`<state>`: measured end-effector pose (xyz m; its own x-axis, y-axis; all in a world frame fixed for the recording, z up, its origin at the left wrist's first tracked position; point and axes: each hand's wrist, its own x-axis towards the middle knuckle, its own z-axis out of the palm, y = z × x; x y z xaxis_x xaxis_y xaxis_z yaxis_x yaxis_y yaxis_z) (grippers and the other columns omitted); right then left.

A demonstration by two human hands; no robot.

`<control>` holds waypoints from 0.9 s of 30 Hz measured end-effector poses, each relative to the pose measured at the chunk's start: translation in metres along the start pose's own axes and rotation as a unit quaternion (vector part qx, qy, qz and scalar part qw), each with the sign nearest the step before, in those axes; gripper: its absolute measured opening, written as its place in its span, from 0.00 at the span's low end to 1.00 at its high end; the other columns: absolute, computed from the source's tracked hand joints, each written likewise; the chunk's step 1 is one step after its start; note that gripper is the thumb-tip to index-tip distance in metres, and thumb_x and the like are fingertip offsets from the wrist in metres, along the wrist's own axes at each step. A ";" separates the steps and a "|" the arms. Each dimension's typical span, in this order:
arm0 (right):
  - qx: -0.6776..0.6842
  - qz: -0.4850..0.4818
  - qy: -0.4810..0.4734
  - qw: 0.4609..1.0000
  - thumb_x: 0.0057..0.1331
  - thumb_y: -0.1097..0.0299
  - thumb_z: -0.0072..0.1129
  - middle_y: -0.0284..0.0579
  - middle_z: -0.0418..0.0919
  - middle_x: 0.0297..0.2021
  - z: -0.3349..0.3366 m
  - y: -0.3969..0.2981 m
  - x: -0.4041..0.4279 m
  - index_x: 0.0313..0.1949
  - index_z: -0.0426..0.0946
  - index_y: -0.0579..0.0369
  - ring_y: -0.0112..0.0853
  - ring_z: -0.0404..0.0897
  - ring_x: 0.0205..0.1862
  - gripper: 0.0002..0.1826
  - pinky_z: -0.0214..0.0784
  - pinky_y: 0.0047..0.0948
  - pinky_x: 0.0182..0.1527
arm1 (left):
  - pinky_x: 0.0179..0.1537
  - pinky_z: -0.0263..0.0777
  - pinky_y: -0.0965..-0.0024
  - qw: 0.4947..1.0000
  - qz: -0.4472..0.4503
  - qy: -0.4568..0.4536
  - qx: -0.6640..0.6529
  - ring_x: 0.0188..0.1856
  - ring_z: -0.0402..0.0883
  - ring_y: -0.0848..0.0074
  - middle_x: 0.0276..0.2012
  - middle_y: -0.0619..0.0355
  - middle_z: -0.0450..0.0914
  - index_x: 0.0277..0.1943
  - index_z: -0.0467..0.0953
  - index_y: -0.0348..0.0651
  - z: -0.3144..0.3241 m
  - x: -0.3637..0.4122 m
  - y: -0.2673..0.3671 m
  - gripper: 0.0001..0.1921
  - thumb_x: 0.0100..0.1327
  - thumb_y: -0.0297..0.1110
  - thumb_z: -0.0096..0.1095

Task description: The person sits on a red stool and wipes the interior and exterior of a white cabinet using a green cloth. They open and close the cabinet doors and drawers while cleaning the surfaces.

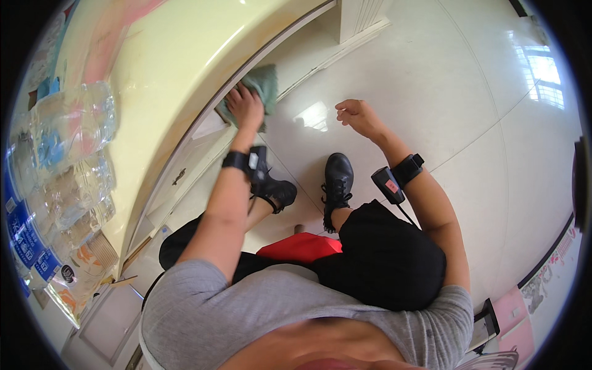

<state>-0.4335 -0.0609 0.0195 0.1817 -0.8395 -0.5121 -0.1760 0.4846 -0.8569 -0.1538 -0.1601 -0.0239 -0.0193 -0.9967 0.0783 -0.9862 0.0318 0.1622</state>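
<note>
My left hand (245,106) lies with its fingers spread on a grey-green cloth (264,85), pressing it against the pale cabinet front (300,55) just beneath the overhanging edge of a yellow glossy tabletop (185,55). Part of the cloth hangs out past the fingers. My right hand (356,115) is held in the air over the tiled floor, loosely curled, with nothing visible in it. Each forearm wears a black strap with a small box. Between my knees shows something red (300,247), perhaps a seat, partly hidden by my clothes.
Wrapped packs of bottles (69,125) stand on the tabletop at the left. The cabinet has a drawer handle (178,176). Black shoes (338,175) rest on the glossy tile floor (416,92). A pink object (511,314) is at the lower right.
</note>
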 end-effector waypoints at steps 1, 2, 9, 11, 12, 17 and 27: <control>-0.002 0.001 0.013 1.000 0.59 0.67 0.50 0.45 0.77 0.31 0.000 0.000 0.000 0.44 0.71 0.66 0.28 0.75 0.31 0.17 0.68 0.26 0.36 | 0.61 0.43 0.47 0.999 -0.004 -0.027 -0.024 0.67 0.39 0.47 0.64 0.40 0.46 0.65 0.49 0.39 0.002 -0.014 0.001 0.30 0.63 0.44 0.41; -0.004 -0.003 0.021 1.000 0.59 0.66 0.51 0.46 0.77 0.30 0.000 0.001 0.000 0.43 0.72 0.66 0.30 0.76 0.30 0.17 0.68 0.27 0.35 | 0.62 0.42 0.50 0.998 -0.013 -0.047 -0.025 0.68 0.36 0.50 0.65 0.42 0.43 0.65 0.46 0.38 0.003 -0.022 0.000 0.32 0.62 0.44 0.42; -0.025 0.019 0.019 0.999 0.59 0.65 0.52 0.48 0.77 0.30 0.002 0.000 -0.007 0.43 0.72 0.65 0.31 0.76 0.30 0.17 0.69 0.29 0.34 | 0.60 0.51 0.53 0.997 0.080 -0.011 -0.011 0.65 0.49 0.55 0.62 0.45 0.53 0.61 0.56 0.39 -0.006 0.014 -0.009 0.25 0.61 0.35 0.44; -0.005 0.005 0.009 1.000 0.59 0.66 0.52 0.47 0.77 0.30 0.000 0.001 -0.008 0.43 0.72 0.65 0.30 0.76 0.30 0.17 0.68 0.28 0.34 | 0.60 0.51 0.54 0.995 0.071 0.037 -0.061 0.60 0.58 0.52 0.58 0.44 0.61 0.57 0.62 0.39 -0.003 0.008 -0.009 0.24 0.57 0.30 0.49; 0.006 -0.022 0.001 1.000 0.58 0.67 0.52 0.46 0.77 0.30 -0.003 0.004 -0.008 0.43 0.72 0.65 0.29 0.76 0.30 0.16 0.68 0.27 0.33 | 0.59 0.55 0.60 0.995 0.078 0.043 -0.032 0.58 0.61 0.55 0.54 0.46 0.67 0.53 0.68 0.40 0.003 -0.008 -0.007 0.22 0.52 0.21 0.49; -0.016 0.007 0.029 0.999 0.57 0.71 0.52 0.46 0.77 0.33 -0.030 0.045 -0.007 0.44 0.71 0.68 0.28 0.75 0.33 0.17 0.69 0.25 0.38 | 0.56 0.62 0.68 0.973 0.156 -0.039 -0.163 0.55 0.67 0.63 0.49 0.54 0.74 0.45 0.75 0.40 0.021 -0.079 -0.075 0.22 0.45 0.13 0.46; -0.185 -0.078 0.069 0.977 0.57 0.70 0.52 0.41 0.75 0.25 -0.064 0.010 0.013 0.37 0.74 0.65 0.26 0.74 0.25 0.12 0.68 0.23 0.31 | 0.42 0.71 0.67 0.952 -0.061 -0.264 -0.141 0.35 0.79 0.62 0.34 0.50 0.81 0.39 0.79 0.39 0.008 -0.144 -0.258 0.19 0.44 0.14 0.47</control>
<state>-0.4952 -0.0832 0.0081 0.1073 -0.9332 -0.3430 -0.4993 0.2478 -0.8302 0.1018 -0.0257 -0.0849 -0.0602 -0.8901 -0.4518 -0.9045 -0.1428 0.4018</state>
